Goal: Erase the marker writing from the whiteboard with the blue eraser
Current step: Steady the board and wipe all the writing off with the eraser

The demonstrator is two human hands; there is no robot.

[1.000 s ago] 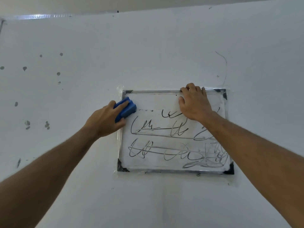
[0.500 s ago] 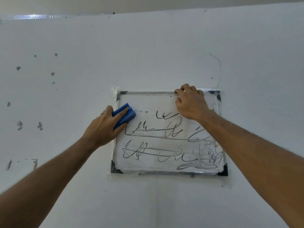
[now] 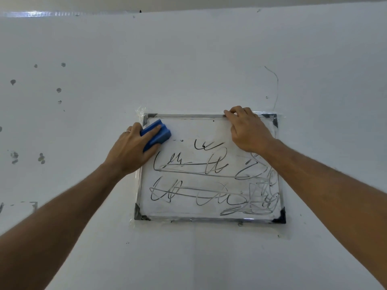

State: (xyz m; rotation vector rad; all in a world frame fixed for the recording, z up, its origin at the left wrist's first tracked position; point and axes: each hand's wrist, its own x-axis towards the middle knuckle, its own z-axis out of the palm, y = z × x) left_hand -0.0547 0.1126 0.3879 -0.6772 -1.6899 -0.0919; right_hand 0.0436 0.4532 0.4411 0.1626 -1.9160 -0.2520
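Pressing the blue eraser [image 3: 156,134] against the whiteboard [image 3: 209,208] near its upper-left corner, our left hand [image 3: 130,151] has its fingers [image 3: 154,130] closed around the block. Our right hand [image 3: 248,130] lies on the top edge, fingers curled over the frame and gripping nothing else. Marker writing [image 3: 209,181] fills the board at centre frame.

Your blue eraser [image 3: 156,133] was pressed flat against the upper-left corner of the framed whiteboard [image 3: 209,214]. Black marker writing [image 3: 201,181] covered the board's middle and lower area.
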